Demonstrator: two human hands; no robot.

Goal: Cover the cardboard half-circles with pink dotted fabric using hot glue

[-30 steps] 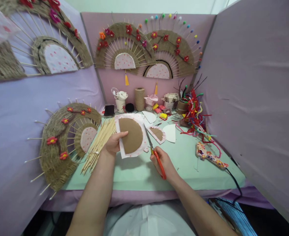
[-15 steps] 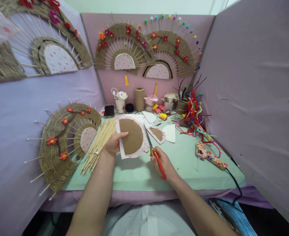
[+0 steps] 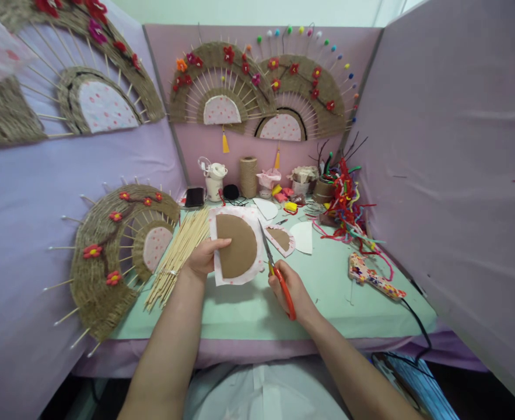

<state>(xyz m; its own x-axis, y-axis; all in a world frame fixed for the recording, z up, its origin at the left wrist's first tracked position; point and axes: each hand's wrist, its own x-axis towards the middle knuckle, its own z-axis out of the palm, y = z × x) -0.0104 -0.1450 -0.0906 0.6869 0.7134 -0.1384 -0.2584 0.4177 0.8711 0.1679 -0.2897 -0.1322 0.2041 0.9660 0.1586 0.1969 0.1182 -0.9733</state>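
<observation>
My left hand (image 3: 203, 255) grips a brown cardboard half-round (image 3: 238, 248) backed by spotted white-pink fabric (image 3: 258, 262), thumb on the cardboard's straight side. The fabric sticks out as a margin all around the curve. In my right hand (image 3: 293, 290) are scissors with red-orange handles (image 3: 287, 290), blades pointing up and away beside the fabric's right edge. Whether the blades touch the fabric I cannot tell. Just beyond the blades lies a smaller cardboard piece (image 3: 279, 238) with snipped fabric folded over its rim. White half-round pieces (image 3: 301, 237) lie near it.
A bundle of thin sticks (image 3: 176, 256) lies at left, near a twine fan (image 3: 121, 256) leaning on the partition. A flowered glue gun (image 3: 373, 277) with a black cord rests at right. Red pipe cleaners (image 3: 344, 198), a twine spool (image 3: 248, 177) and cups stand along the back.
The cardboard and fabric have shifted slightly right and down in my left hand. My right hand and the scissors have hardly moved.
</observation>
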